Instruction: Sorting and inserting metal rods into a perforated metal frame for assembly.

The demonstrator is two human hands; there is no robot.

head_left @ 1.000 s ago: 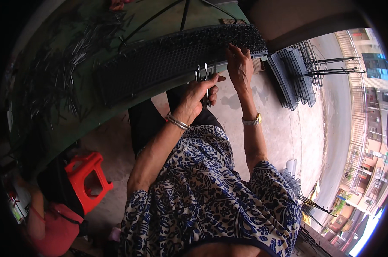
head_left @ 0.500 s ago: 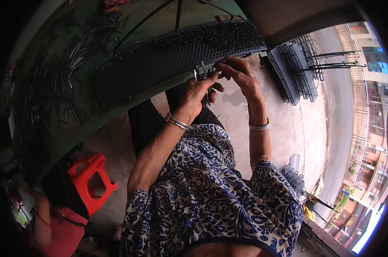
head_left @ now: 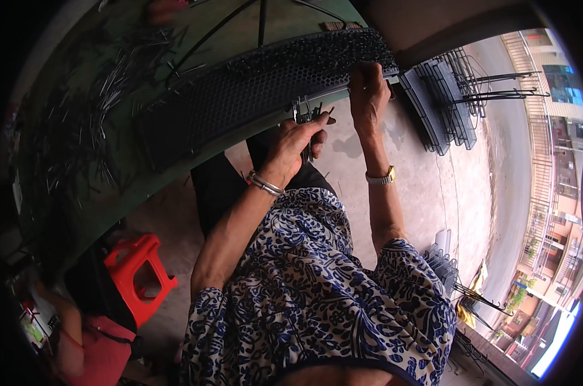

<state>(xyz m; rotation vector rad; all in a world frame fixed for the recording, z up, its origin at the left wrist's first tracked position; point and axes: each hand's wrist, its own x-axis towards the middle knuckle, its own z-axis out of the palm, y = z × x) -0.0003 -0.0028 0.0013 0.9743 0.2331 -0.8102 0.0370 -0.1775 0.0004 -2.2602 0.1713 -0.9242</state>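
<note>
My left hand (head_left: pixel 299 136) is closed around a bundle of thin dark metal strips (head_left: pixel 302 110), just off the near edge of a long perforated panel (head_left: pixel 240 96). One strip pokes out past its thumb. Higher up, my right hand (head_left: pixel 370 96) reaches over the panel's right end with its fingers drawn together; what they pinch, if anything, is hidden. Many small dark pieces (head_left: pixel 317 53) crowd the holes along the panel's far and right side, while the holes nearer me look bare. The panel lies on a green table (head_left: pixel 143 183).
Loose dark strips (head_left: pixel 111 93) are scattered over the table's left side. Black metal racks (head_left: pixel 436 103) stand on the floor to the right. A red plastic stool (head_left: pixel 143 270) is at the lower left, near a person in a pink top (head_left: pixel 101 350). Dark rods (head_left: pixel 262 26) cross the table's far side.
My right hand has left the bundle and moved up and to the right, over the panel's right end. My left hand has stayed nearly in place, still gripping the strips.
</note>
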